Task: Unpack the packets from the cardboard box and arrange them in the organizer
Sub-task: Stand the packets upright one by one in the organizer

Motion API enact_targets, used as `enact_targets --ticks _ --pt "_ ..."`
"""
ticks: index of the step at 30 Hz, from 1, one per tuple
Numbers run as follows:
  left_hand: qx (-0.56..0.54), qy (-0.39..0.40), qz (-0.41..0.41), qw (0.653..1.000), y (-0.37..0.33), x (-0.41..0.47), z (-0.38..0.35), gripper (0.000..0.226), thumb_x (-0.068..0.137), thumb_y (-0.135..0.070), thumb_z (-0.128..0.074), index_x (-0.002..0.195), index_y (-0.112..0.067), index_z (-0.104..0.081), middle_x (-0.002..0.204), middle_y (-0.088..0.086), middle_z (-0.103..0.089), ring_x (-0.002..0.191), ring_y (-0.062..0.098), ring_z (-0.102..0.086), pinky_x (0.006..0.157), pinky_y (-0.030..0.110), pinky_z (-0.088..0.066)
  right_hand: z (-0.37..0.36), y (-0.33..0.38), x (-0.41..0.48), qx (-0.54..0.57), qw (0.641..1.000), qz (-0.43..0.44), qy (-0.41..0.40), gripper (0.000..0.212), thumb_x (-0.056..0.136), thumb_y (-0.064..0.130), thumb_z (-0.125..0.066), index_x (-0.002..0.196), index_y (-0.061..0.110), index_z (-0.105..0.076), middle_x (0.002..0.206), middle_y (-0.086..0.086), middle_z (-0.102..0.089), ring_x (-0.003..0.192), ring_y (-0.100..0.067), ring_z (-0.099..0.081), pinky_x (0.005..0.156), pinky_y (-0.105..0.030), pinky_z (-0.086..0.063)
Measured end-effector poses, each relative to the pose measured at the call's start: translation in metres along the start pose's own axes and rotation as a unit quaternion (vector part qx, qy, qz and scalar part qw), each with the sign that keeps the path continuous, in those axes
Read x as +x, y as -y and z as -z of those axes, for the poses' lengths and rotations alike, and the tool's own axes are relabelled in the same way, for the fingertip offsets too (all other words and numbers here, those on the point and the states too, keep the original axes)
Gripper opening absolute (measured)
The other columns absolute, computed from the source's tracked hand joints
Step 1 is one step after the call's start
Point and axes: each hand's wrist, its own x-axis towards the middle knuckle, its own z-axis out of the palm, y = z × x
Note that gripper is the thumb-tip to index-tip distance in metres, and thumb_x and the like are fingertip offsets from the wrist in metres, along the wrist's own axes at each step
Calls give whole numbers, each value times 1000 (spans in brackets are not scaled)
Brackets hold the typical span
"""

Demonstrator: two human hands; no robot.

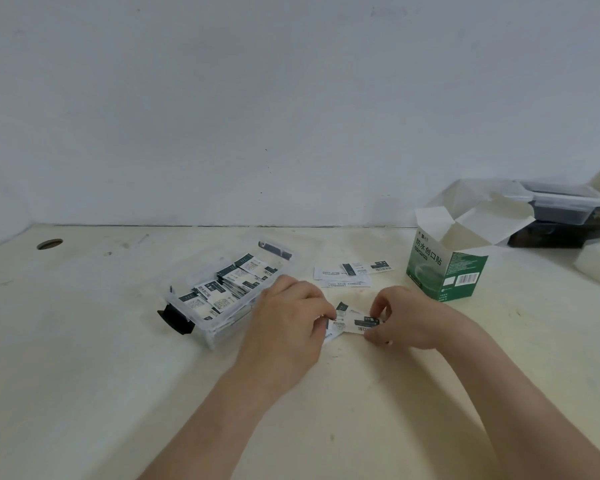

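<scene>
1. Step in hand, as I read it: squaring up a small bunch of packets point(352, 322) before it went into the organizer point(222, 336).
2. Left grip point(288, 317) pinched the bunch's left end, fingers curled over it. Right grip point(400, 320) pinched the right end between thumb and fingertips. Both were narrow and holding packets.
3. The bunch sat low over the surface point(84, 341), between the organizer and the cardboard box point(444, 271) and nearer the front edge than either. Couldn't tell whether it touched the surface.
4. The organizer was a clear tub left of centre, skewed to the back edge, with a black latch point(175, 318) at its near end. It already held many stored packets point(229, 285), overlapped rather than in neat rows.
5. The cardboard box stood upright toward the right end of the back edge with its flaps open. Its inside was hidden, so I couldn't tell what was left in it.
6. A few loose packets point(347, 273) lay flat between the organizer and the box, nearer the back edge.
7. To do it well, probably: line up the edges with both grips, then pass the bunch to the left grip, which was just beside the organizer. Lay it where the pile was lowest instead of dropping it on top.
8. Risk, my guess: the packets looked thin and slick, so a slack pinch would likely fan them out.
</scene>
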Motion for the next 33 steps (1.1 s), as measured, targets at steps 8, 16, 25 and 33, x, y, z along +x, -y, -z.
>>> enact_targets --ticks 8,16,25,33 --pt "-87 25 5 996 -18 12 -10 23 77 -17 -72 80 -40 -75 87 -19 -52 88 2 -39 80 12 -31 -3 2 -11 28 998 54 -10 24 74 23 -73 84 27 -52 87 7 -55 71 -8 -51 58 -21 -41" --pt "38 -18 -77 996 -22 14 -23 8 79 -13 -66 84 -19 -68 76 -1 -63 67 23 -59 54 36 -50 8 -7 -13 361 932 14 -28 13 96 19 -56 95 14 -68 86 -7 -71 70 -13 -63 56 -18 -44" --pt "34 223 100 969 -25 42 -18 49 86 -31 -64 133 -29 -49 130 -6 -55 122 14 -45 99 30 -38 5 -22 -6 363 918 -34 -156 21 90 4 -58 101 22 -59 88 -3 -74 69 -15 -72 54 -23 -51" --pt "13 398 208 893 -30 72 -15 64 77 -23 -79 134 -17 -49 121 2 -61 103 20 -62 90 35 -52 5 -21 -6 133 979 -31 -149 12 91 19 -59 98 20 -68 91 0 -69 88 -18 -62 75 -28 -51"
